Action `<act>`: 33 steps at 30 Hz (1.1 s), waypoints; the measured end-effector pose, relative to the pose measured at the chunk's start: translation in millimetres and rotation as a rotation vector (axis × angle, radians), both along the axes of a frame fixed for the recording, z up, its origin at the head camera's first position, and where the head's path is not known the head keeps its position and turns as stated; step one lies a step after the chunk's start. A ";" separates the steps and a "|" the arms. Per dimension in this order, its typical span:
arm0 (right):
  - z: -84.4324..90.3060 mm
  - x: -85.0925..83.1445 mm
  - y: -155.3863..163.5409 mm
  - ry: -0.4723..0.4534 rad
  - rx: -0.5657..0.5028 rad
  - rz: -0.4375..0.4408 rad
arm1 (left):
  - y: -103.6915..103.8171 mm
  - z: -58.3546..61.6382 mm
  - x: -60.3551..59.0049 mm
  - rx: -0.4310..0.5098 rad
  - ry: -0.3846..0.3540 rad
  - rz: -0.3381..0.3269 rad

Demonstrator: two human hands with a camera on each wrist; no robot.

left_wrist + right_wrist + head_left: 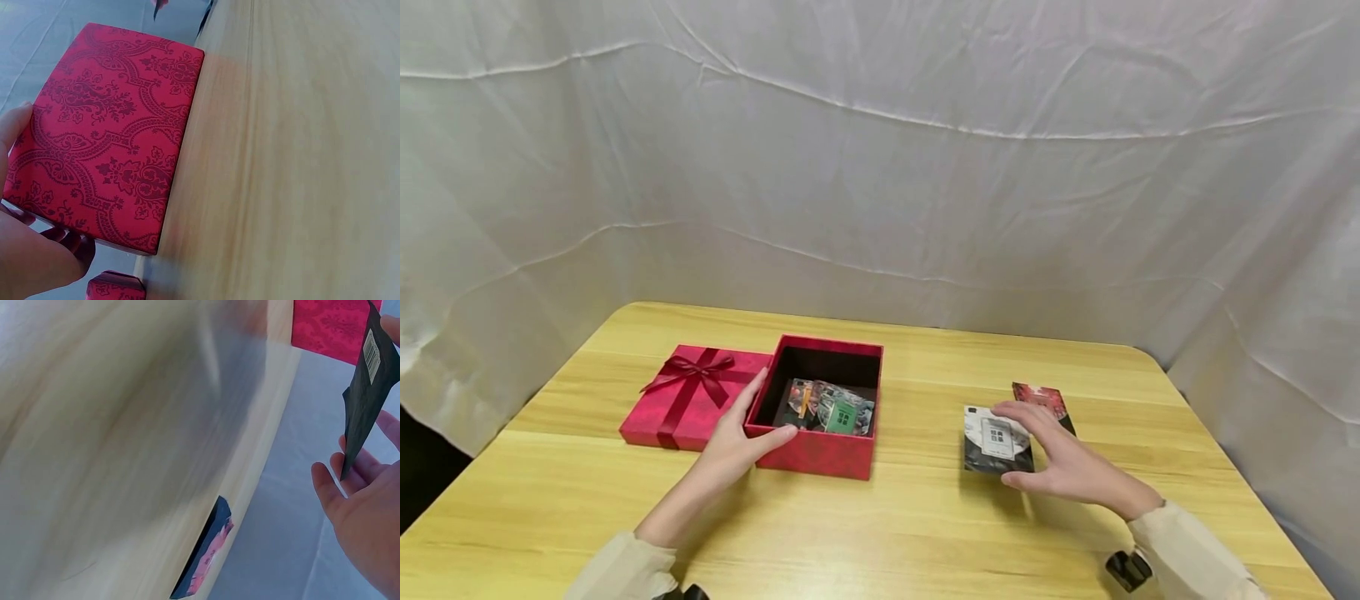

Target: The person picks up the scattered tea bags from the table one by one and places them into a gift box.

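Observation:
An open red box point(820, 457) stands on the wooden table point(925, 525) with several small packets point(831, 408) inside. My left hand point(737, 442) braces its front left corner, fingers straight along the left wall and thumb on the front rim; the left wrist view shows the patterned box wall point(112, 125) against that left hand point(31, 262). My right hand point(1060, 462) pinches a black packet point(992, 437) with a white label by its edges. In the right wrist view this black packet point(369, 381) is tilted up off the table in my right hand point(362, 519).
The box's red lid point(688, 396) with a ribbon bow lies flat just left of the box. A red and black packet point(1041, 398) lies on the table beyond my right hand. White cloth hangs behind and around the table.

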State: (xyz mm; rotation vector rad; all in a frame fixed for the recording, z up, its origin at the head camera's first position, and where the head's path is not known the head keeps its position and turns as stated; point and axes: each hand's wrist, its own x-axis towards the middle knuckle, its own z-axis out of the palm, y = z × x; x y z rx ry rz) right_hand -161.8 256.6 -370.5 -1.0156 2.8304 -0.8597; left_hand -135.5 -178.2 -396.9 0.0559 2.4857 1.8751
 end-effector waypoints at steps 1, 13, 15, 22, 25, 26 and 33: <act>0.8 -0.1 -0.9 0.002 -0.002 0.003 | 0.0 0.1 -0.1 -0.001 0.000 -0.001; 8.6 -3.0 -14.0 0.033 -0.028 0.044 | 0.1 1.4 0.6 -0.013 0.006 -0.005; 9.6 -4.1 -16.2 0.048 -0.030 0.057 | 0.0 1.4 0.6 -0.012 0.005 -0.005; 12.4 -8.3 -25.3 0.073 -0.019 0.067 | 0.0 0.7 0.4 -0.004 0.001 -0.009; 14.9 -9.6 -29.8 0.058 -0.016 0.073 | 0.1 0.6 0.2 -0.006 0.002 -0.009; 15.9 -9.8 -31.3 0.049 -0.016 0.081 | 0.1 0.7 0.1 -0.009 0.002 -0.009; 23.0 -10.8 -43.9 0.007 0.005 0.123 | -0.4 1.3 0.5 -0.029 -0.006 -0.005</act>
